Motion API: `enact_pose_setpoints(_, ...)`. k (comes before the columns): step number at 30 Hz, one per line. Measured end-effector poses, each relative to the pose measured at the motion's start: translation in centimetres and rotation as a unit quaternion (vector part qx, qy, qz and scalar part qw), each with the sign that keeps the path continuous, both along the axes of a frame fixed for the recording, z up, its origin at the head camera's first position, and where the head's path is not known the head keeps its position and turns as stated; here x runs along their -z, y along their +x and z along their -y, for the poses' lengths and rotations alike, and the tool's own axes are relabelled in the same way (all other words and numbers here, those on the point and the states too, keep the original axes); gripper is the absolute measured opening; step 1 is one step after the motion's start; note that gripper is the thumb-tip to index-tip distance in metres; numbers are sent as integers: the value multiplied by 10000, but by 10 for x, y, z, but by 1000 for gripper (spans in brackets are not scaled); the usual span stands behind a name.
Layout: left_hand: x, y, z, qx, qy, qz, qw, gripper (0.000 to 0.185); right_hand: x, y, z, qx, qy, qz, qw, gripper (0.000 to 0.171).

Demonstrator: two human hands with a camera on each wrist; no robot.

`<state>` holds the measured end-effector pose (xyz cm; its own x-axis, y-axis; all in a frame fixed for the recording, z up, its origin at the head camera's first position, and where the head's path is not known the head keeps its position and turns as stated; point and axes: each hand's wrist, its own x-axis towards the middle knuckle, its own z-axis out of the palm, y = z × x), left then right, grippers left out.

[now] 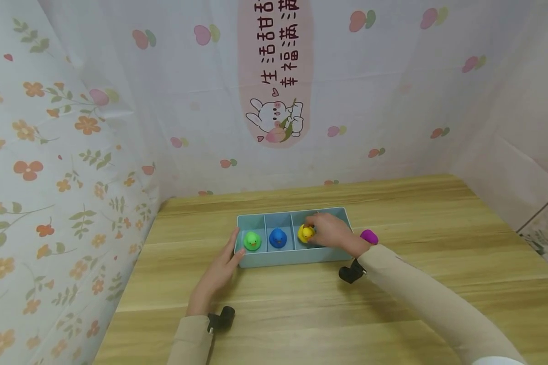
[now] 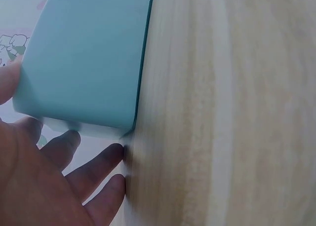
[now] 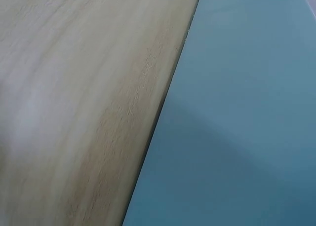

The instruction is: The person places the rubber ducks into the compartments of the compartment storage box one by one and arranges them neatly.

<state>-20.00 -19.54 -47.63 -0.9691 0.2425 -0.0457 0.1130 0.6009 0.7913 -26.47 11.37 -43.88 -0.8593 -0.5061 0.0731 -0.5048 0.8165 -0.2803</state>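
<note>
A pale blue divided box lies lengthwise on the table. A green toy duck sits in its left compartment and a blue toy duck in the one beside it. My right hand reaches into the box and pinches a yellow toy duck in the third compartment. At the left end, my left hand touches the box with extended, spread fingers, its thumb at the front corner rim. The right wrist view has only the box's side wall and tabletop, without the hand.
A purple object stands right of the box, partly hidden by my right wrist. The wooden table meets a printed cloth backdrop behind, with more floral cloth at the left. A black wrist device is on my left wrist.
</note>
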Motion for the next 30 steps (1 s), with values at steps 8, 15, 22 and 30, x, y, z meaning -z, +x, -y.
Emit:
enact_pose_setpoints(8,-3,1,-1,43,25,-27,10000,64,-2,-1,4,264,120,294,9991,25)
enact_pose_setpoints(15,-2,0,-1,51,37,-87,9999,65,-3,-2,7,378,241,336,9984,25)
enact_pose_setpoints(22,-1,0,0,67,37,-68,9999,66,-4,0,8,381,429,425,9974,30)
enact_pose_setpoints(30,0,1,0,52,33,-16,10000,65,-2,3,8,311,416,334,9981,30)
